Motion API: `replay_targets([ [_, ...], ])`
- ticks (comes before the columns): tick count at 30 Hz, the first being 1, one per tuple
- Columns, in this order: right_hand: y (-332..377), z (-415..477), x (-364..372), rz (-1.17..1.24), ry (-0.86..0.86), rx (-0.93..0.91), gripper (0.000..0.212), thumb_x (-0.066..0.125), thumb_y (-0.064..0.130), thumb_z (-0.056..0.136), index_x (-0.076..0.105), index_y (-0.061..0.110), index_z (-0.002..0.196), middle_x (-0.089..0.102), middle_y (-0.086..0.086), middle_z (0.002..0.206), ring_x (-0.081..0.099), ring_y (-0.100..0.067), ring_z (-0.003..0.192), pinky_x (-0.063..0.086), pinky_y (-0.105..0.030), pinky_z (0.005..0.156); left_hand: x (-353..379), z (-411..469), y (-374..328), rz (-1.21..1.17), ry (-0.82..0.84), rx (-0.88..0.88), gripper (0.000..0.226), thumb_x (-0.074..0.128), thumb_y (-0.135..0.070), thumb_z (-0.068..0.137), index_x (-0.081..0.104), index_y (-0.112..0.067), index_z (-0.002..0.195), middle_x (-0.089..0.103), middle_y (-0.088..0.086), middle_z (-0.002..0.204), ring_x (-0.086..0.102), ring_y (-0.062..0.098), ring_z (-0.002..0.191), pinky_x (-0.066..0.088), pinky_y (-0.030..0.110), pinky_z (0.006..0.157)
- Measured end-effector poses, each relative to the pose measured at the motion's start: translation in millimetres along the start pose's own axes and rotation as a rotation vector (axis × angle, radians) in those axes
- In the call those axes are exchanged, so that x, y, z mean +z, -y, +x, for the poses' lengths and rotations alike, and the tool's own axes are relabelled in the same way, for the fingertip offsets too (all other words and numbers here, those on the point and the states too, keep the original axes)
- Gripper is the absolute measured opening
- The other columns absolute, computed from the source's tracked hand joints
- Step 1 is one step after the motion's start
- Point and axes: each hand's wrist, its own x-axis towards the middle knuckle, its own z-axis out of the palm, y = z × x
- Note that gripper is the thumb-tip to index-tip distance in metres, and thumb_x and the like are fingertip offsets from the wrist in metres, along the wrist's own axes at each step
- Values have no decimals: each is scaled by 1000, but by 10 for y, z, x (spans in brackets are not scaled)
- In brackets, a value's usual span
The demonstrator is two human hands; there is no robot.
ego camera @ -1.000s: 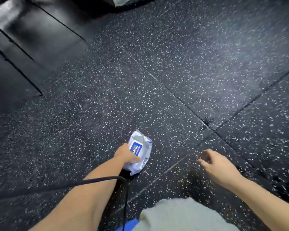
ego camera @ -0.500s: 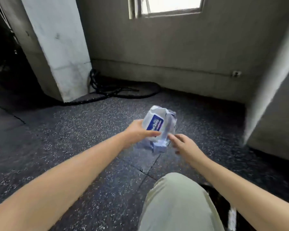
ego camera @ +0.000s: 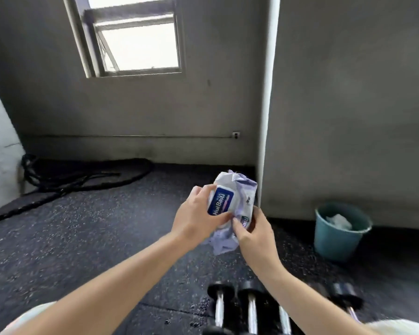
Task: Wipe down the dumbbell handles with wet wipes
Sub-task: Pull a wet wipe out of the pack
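A white and lilac pack of wet wipes [ego camera: 237, 197] with a blue label is held up in front of me. My left hand [ego camera: 195, 218] grips its left side, thumb across the blue label. My right hand [ego camera: 254, 233] pinches the pack's lower right edge. Below, on the speckled rubber floor, lie several dumbbells [ego camera: 219, 308] with black heads and chrome handles, side by side at the bottom of the view; my right forearm partly covers them.
A teal bucket [ego camera: 336, 240] with crumpled white wipes inside stands by the grey wall [ego camera: 348, 117] on the right. A thick black rope [ego camera: 65, 180] lies coiled on the floor at the far left under the window [ego camera: 136, 37].
My left hand picked the pack up off the floor and raised it. My right hand came in and took hold of its lower edge. The view swung up, showing dumbbells and bucket.
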Motion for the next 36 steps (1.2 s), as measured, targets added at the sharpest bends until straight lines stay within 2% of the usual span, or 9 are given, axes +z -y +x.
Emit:
replay_targets([
  [3,-313,29,-59,-149,35,31,23,69,20,89,64,34,106,72,12,91,68,-4,83,57,-33,76,364,-91,202,67,43,-43,69,72,-67,82,54,-35,139,59,-15,105,63,6,91,57,34,82],
  [9,-690,120,27,-146,73,190,20,67,18,86,66,31,101,71,8,88,67,-12,81,55,-35,75,616,-70,467,-216,98,-284,17,66,-51,87,73,-38,94,71,-18,75,66,4,70,55,34,67],
  [12,-761,239,-51,-17,37,327,26,62,6,87,69,27,102,73,4,92,68,-14,82,54,-34,72,620,89,631,-419,51,-376,36,62,-33,90,49,-23,57,48,-9,52,42,14,53,36,37,56],
  [15,-816,390,-107,162,81,426,27,62,5,92,71,23,110,76,-5,104,73,-27,96,60,-51,86,610,169,730,-630,222,-470,17,70,-38,93,72,-22,88,72,3,80,60,9,65,49,37,68],
  [18,-814,484,-61,206,124,437,24,62,8,96,70,22,114,75,-7,108,71,-33,104,57,-56,92,725,105,789,-863,328,-729,27,70,-39,96,74,-17,110,70,2,90,56,9,58,41,31,68],
  [22,-824,447,20,-276,76,112,30,70,22,93,60,26,121,67,11,109,63,-5,100,51,-28,89,814,3,824,-1013,300,-892,35,69,-37,97,76,-7,114,70,15,104,52,18,63,39,32,64],
  [24,-789,417,47,-478,-1,-126,42,75,23,89,56,24,126,55,11,117,54,-4,107,44,-18,91,840,-53,817,-1010,270,-880,29,71,-39,95,80,-14,106,76,15,113,61,26,81,45,38,78],
  [27,-730,391,91,-631,-4,-383,23,78,22,86,70,20,108,49,4,118,49,-14,112,42,-26,99,867,-136,790,-980,234,-846,24,78,-45,87,82,-23,95,79,5,107,68,33,108,41,52,106],
  [36,-728,328,123,-728,-3,-338,8,80,33,83,77,25,84,51,9,98,48,-14,92,47,-41,80,750,-343,556,-1095,189,-642,21,59,-25,106,70,-20,123,79,2,109,76,19,100,55,30,80],
])
